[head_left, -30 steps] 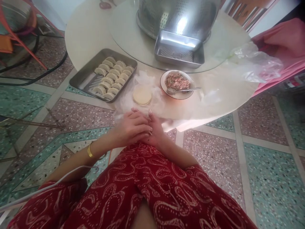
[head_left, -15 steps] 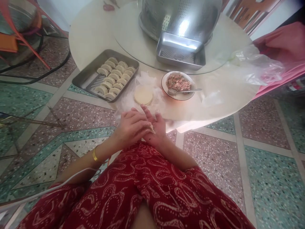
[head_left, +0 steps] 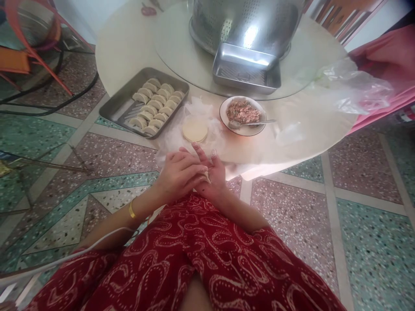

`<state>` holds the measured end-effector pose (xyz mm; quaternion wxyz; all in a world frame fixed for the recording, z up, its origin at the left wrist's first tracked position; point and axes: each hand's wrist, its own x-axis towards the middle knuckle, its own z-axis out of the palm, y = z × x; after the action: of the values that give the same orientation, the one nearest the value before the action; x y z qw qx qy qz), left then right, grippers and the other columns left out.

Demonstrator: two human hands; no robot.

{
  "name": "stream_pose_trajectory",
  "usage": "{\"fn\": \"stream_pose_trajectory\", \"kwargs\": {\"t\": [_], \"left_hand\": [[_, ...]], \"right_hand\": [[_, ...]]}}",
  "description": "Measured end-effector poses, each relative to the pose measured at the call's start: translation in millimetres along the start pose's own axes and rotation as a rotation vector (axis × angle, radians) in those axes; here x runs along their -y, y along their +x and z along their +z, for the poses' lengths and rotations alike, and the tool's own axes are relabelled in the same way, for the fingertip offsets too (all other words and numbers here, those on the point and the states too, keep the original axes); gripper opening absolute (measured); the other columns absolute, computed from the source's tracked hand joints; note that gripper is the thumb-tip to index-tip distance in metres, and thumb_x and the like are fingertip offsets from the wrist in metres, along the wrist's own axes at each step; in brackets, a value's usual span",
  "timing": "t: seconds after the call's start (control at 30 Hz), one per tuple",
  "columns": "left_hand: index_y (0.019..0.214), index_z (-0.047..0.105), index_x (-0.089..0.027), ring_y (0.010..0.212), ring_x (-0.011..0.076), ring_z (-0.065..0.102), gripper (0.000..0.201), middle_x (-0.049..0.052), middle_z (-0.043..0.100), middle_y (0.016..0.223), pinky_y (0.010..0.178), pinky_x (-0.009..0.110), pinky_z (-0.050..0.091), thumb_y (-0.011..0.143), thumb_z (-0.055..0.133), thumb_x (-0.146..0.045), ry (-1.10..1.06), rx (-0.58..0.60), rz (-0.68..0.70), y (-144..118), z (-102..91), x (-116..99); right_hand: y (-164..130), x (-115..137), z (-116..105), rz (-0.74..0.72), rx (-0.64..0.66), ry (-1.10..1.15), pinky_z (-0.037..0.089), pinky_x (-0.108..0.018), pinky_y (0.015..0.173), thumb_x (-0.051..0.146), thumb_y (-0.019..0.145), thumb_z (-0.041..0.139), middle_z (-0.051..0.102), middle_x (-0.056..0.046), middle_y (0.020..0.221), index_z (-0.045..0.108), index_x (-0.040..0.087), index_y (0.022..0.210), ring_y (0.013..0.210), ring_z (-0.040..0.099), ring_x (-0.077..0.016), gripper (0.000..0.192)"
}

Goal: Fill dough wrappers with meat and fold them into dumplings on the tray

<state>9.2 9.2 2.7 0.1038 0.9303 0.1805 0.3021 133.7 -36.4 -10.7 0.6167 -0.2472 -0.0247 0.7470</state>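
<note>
My left hand (head_left: pixel 178 173), gold bracelet at the wrist, is folded over the palm of my right hand (head_left: pixel 216 176). Between them a pale bit of dough shows, a dumpling (head_left: pixel 205 174) mostly hidden by the fingers. Flour whitens my right thumb and fingertips. Just beyond the hands, a stack of round dumpling wrappers (head_left: pixel 195 128) lies on a crumpled clear plastic bag (head_left: pixel 171 137). To its right is a white bowl (head_left: pixel 223 122) of minced filling (head_left: pixel 243 110) with a metal spoon (head_left: pixel 256 123) resting in it. On the left a metal tray (head_left: pixel 113 111) carries rows of folded dumplings (head_left: pixel 155 104).
A glass turntable (head_left: pixel 175 47) on the round table (head_left: pixel 123 47) bears a large perforated metal pot (head_left: pixel 240 21) and a small metal pan (head_left: pixel 246 77). A plastic bag (head_left: pixel 353 88) lies at the right edge. Left of the table is an orange-framed folding chair (head_left: pixel 42 60).
My left fingers have shifted very slightly against my right palm. The view has tilted a little; the things on the table stay in place.
</note>
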Motion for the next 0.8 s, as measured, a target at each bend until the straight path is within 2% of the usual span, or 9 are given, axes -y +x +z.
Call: {"fn": "stream_pose_trajectory", "kwargs": {"t": [0.13, 0.3, 0.4, 0.47, 0.53, 0.67, 0.8], "left_hand": [[0.086, 0.062, -0.027, 0.085, 0.0208, 0.059, 0.007, -0.001, 0.071, 0.092, 0.079, 0.040, 0.039, 0.090, 0.058, -0.029, -0.001, 0.027, 0.013, 0.3, 3.5, 0.7], [0.090, 0.063, -0.028, 0.088, 0.0214, 0.061, 0.008, -0.001, 0.070, 0.095, 0.082, 0.041, 0.041, 0.091, 0.057, -0.033, -0.086, 0.050, -0.001, 1.0, 4.0, 1.3], [0.097, 0.067, -0.027, 0.093, 0.0231, 0.061, 0.016, 0.001, 0.070, 0.098, 0.085, 0.042, 0.043, 0.092, 0.056, -0.038, -0.131, 0.119, -0.046, 3.0, 1.5, 1.9], [0.095, 0.069, -0.026, 0.096, 0.0237, 0.060, 0.018, 0.001, 0.070, 0.097, 0.088, 0.043, 0.042, 0.092, 0.055, -0.037, -0.164, 0.176, -0.037, 4.9, 0.1, 3.1], [0.089, 0.071, -0.026, 0.097, 0.0240, 0.059, 0.018, 0.001, 0.070, 0.096, 0.089, 0.043, 0.042, 0.092, 0.055, -0.034, -0.183, 0.199, 0.005, 6.4, -0.5, 4.9], [0.082, 0.071, -0.031, 0.095, 0.0232, 0.058, 0.018, 0.000, 0.069, 0.096, 0.086, 0.040, 0.042, 0.091, 0.056, -0.036, -0.187, 0.166, 0.074, 7.1, -0.4, 8.3], [0.088, 0.072, -0.032, 0.093, 0.0220, 0.058, 0.018, 0.000, 0.069, 0.099, 0.084, 0.038, 0.043, 0.091, 0.057, -0.041, -0.178, 0.126, 0.088, 5.9, 2.1, 8.2]], "right_hand": [[0.2, -0.2, 0.1, 0.024, 0.004, -0.024, 0.055, -0.045, 0.093, 0.055, 0.084, 0.030, 0.071, -0.006, 0.103, 0.059, 0.028, 0.116, 0.101, 0.066, -0.0216, 0.051], [-1.4, 1.2, 1.0, 0.046, -0.009, -0.004, 0.057, -0.045, 0.089, 0.053, 0.088, 0.025, 0.072, -0.006, 0.097, 0.059, 0.026, 0.117, 0.098, 0.066, -0.0210, 0.052], [-2.4, 2.2, 1.1, 0.066, -0.015, 0.057, 0.059, -0.032, 0.078, 0.047, 0.092, 0.021, 0.073, -0.004, 0.094, 0.061, 0.024, 0.112, 0.092, 0.067, -0.0152, 0.051], [-2.4, 2.3, 0.8, 0.083, -0.038, 0.091, 0.057, -0.020, 0.065, 0.042, 0.094, 0.020, 0.073, -0.002, 0.091, 0.063, 0.021, 0.109, 0.083, 0.067, -0.0107, 0.050], [-2.0, 1.9, 0.6, 0.098, -0.062, 0.113, 0.053, -0.014, 0.056, 0.037, 0.094, 0.019, 0.073, 0.000, 0.089, 0.064, 0.020, 0.106, 0.075, 0.066, -0.0081, 0.049], [-1.0, 1.0, 0.7, 0.099, -0.069, 0.147, 0.055, -0.016, 0.060, 0.039, 0.095, 0.024, 0.074, -0.001, 0.088, 0.065, 0.019, 0.103, 0.077, 0.066, -0.0085, 0.046], [-0.7, 0.4, 1.1, 0.101, -0.041, 0.113, 0.054, -0.014, 0.063, 0.043, 0.095, 0.028, 0.074, 0.000, 0.088, 0.065, 0.021, 0.101, 0.081, 0.067, -0.0069, 0.044]]}}
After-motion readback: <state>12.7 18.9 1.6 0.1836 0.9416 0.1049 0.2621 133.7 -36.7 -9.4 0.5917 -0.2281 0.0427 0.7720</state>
